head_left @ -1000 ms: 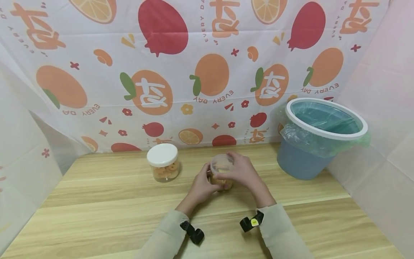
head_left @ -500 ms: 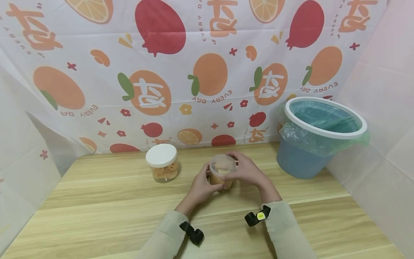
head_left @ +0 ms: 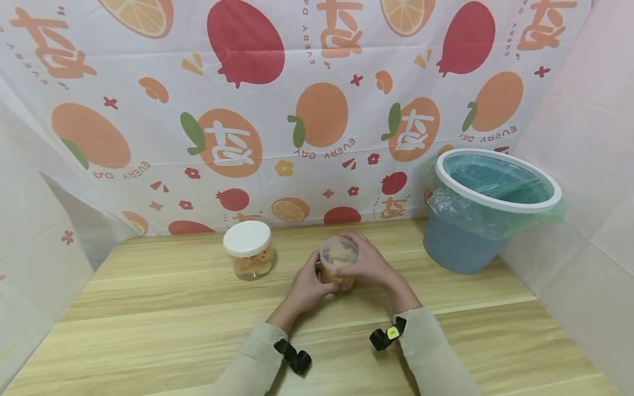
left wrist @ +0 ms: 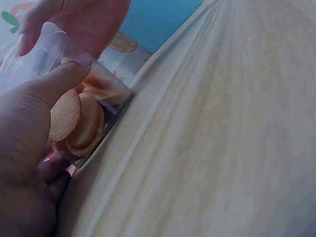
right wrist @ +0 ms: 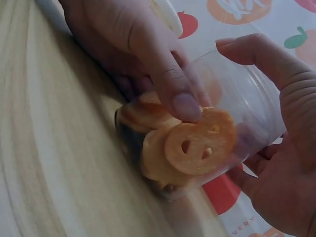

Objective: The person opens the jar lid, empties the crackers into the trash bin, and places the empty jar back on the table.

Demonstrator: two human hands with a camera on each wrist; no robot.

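Note:
A clear plastic jar (right wrist: 197, 182) with round orange biscuits (right wrist: 197, 143) in its lower part stands upright on the wooden table. Its translucent lid (head_left: 339, 248) is on top. My left hand (head_left: 308, 283) grips the body of the jar low down, with the thumb across the near side in the left wrist view. Around the lid from the right curl the fingers and thumb of my right hand (head_left: 371, 261). The far fingers of both hands are partly hidden behind the jar.
Left of the hands stands another jar (head_left: 252, 264) of ring-shaped biscuits, capped with a white lid (head_left: 247, 238). A blue bin (head_left: 460, 242) lined with a green bag is at the back right. A fruit-print cloth (head_left: 317, 181) hangs behind the table (head_left: 163, 324).
The right hand and wrist swung outward to the right around the lid, then came back inward. The left hand and the jar have stayed in about the same place.

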